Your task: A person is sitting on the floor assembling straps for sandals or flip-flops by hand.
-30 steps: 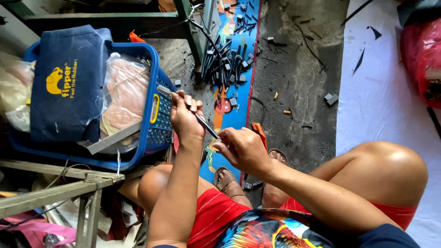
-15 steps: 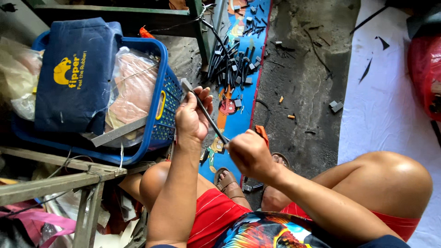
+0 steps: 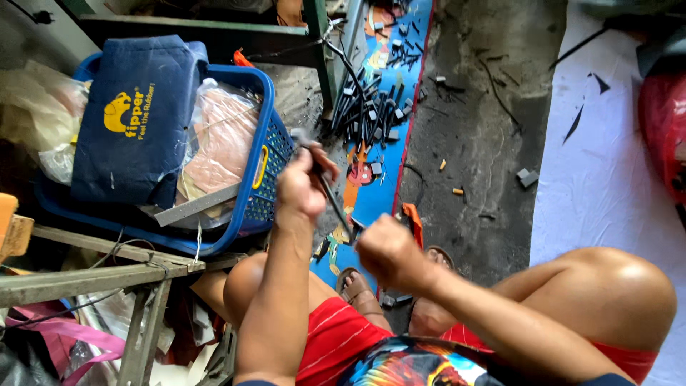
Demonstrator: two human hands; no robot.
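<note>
Beyond the right hand, a wide white sheet [image 3: 607, 179] is covering the ground, and a stretch of dark, gritty floor [image 3: 479, 143] is lying between it and the hands. To the left of the left hand, a blue plastic laundry-style basket [image 3: 257, 136] is standing just beside it, holding a dark blue fabric bag with a yellow emblem [image 3: 136, 121] and a clear plastic bag of pinkish material [image 3: 221, 143]. Ahead of both hands, a long blue mat with bright cartoon pictures [image 3: 379, 193] is running away from the person, and a heap of short dark strips and small offcuts [image 3: 371, 100] is lying on its far part.

The left hand [image 3: 304, 189] is curling shut around the upper end of a thin dark strip [image 3: 332, 196], which is slanting down toward the right hand. The right hand [image 3: 386, 250] is clenching into a fist at the strip's lower end; blur is hiding whether its fingers are gripping the strip or a small tool. A small orange piece [image 3: 413, 221] is lying on the mat just beyond the right hand.
</note>
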